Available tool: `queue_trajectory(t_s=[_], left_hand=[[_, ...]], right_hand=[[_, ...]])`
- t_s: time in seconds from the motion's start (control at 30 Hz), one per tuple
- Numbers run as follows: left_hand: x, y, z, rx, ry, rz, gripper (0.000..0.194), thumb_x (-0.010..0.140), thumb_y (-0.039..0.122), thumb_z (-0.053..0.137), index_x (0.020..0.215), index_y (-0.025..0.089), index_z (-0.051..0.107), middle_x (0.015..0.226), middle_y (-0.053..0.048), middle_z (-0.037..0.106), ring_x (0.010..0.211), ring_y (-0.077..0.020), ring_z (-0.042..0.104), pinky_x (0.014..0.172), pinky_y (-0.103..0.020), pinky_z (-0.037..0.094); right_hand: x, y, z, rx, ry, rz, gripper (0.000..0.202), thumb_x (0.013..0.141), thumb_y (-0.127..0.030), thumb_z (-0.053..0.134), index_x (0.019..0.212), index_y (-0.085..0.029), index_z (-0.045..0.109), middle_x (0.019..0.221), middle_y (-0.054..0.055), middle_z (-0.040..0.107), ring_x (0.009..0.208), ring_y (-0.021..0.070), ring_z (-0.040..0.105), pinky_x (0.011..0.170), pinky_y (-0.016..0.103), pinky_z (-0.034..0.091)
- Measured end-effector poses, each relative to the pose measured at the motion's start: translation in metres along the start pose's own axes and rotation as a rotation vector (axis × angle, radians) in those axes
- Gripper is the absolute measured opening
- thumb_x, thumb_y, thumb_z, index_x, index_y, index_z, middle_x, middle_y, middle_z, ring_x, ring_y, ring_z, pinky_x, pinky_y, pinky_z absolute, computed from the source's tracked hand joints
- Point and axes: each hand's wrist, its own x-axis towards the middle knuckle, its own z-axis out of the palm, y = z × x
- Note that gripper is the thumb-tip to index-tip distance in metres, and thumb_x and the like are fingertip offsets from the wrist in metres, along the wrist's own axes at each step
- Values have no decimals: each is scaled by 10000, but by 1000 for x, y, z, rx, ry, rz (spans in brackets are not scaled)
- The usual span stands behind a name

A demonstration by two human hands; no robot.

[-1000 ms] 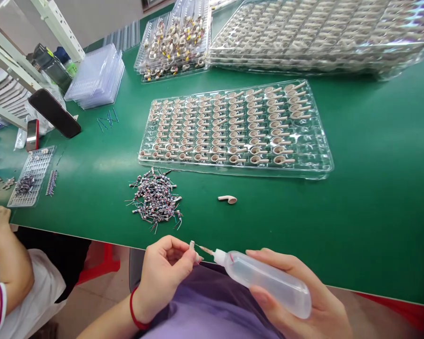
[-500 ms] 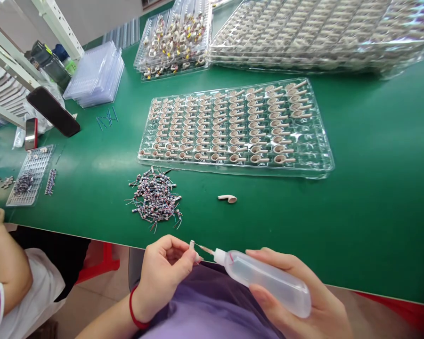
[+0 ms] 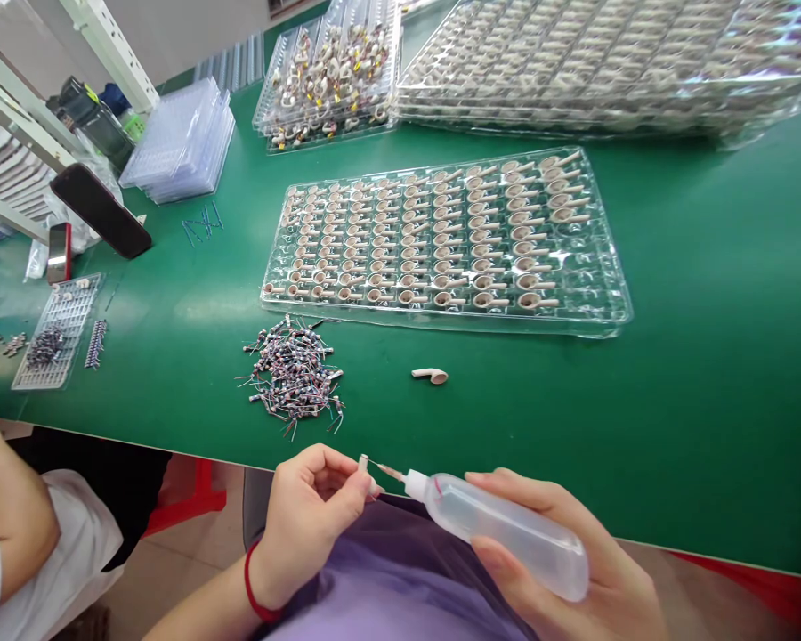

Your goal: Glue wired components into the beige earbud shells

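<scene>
Between the thumb and fingers of my left hand [image 3: 317,499] is a small white earbud shell [image 3: 363,463], its stem pointing up. My right hand [image 3: 561,543] is wrapped round a translucent squeeze bottle [image 3: 507,530] with a thin needle tip [image 3: 391,472]. The needle's end is right by the top of the stem; whether they touch I cannot tell. Another earbud shell [image 3: 431,376] lies alone on the green table [image 3: 540,401]. To its left is a heap of small wired components [image 3: 295,369]. Behind them, a clear tray [image 3: 594,303] holds rows of earbud shells.
Stacked full trays [image 3: 574,80] stand at the back right, beside a tray of wired parts [image 3: 334,71]. Clear plastic trays [image 3: 180,138] are piled at the back left, near a phone [image 3: 100,209]. A co-worker's arm [image 3: 13,499] rests at the left edge.
My hands, the bottle and the earbud shell stay almost still. At the left edge, the co-worker's arm has shifted slightly.
</scene>
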Motion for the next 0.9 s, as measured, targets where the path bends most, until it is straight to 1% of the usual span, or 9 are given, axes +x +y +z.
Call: queue_trajectory(t_s=[0.13, 0.33, 0.47, 0.53, 0.63, 0.73, 0.77, 0.83, 0.9], left_hand=[[0, 0, 0, -8, 1, -1, 194, 782, 318, 704, 751, 142, 630, 729, -64, 734, 677, -141, 674, 664, -225, 522], [0, -2, -1, -3, -1, 3, 195, 784, 316, 702, 756, 137, 629, 728, -65, 733, 673, -136, 670, 662, -221, 519], [0, -2, -1, -5, -1, 1, 203, 784, 321, 701, 759, 134, 628, 731, -69, 734, 672, -135, 666, 655, -221, 515], [1, -1, 0, -4, 0, -1, 208, 782, 325, 702, 754, 133, 627, 729, -69, 734, 670, -133, 665, 652, -218, 514], [1, 0, 0, -10, 1, -12, 218, 771, 333, 712, 748, 132, 632, 719, -67, 732, 663, -130, 664, 642, -210, 512], [1, 2, -1, -20, -4, -28, 229, 763, 345, 718, 757, 129, 642, 714, -65, 732, 657, -127, 661, 626, -204, 509], [0, 2, -1, -21, -8, -31, 233, 760, 348, 720, 759, 127, 648, 712, -64, 731, 656, -126, 659, 624, -203, 509], [-1, 2, -1, -17, -20, -32, 239, 755, 353, 724, 755, 123, 662, 699, -63, 729, 643, -119, 649, 616, -195, 502], [-2, 3, -1, -11, -36, -38, 248, 747, 360, 730, 747, 118, 678, 676, -61, 724, 609, -105, 629, 592, -183, 488]], right_hand=[[0, 0, -1, 15, -5, 9, 251, 825, -493, 650, 958, -280, 655, 778, 15, 642, 583, 154, 595, 474, 235, 464], [-3, 0, 1, -5, 65, 36, 318, 797, -533, 664, 935, -247, 664, 829, 35, 660, 667, 171, 631, 583, 248, 513], [-3, -1, 3, -5, 45, 39, 313, 796, -533, 661, 928, -250, 665, 804, 25, 653, 619, 159, 611, 530, 238, 494], [-3, 0, 2, -7, 51, 36, 310, 795, -530, 662, 935, -253, 664, 811, 26, 655, 634, 165, 616, 530, 238, 497], [-5, 6, -5, -26, 76, 44, 320, 783, -527, 676, 951, -255, 668, 873, 34, 675, 725, 181, 648, 604, 234, 530], [0, 10, -15, -39, 84, 98, 360, 737, -464, 737, 1024, -261, 657, 940, 33, 690, 756, 181, 670, 611, 219, 551], [4, 11, -18, -22, 110, 120, 399, 726, -433, 752, 1068, -260, 643, 969, 40, 695, 784, 190, 680, 629, 226, 563], [16, 10, -24, 42, 197, 138, 450, 723, -370, 763, 1130, -257, 609, 1043, 62, 700, 898, 213, 688, 742, 266, 578], [32, 9, -31, 76, 266, 115, 416, 726, -316, 767, 1103, -250, 602, 1078, 87, 707, 991, 226, 675, 845, 310, 557]])
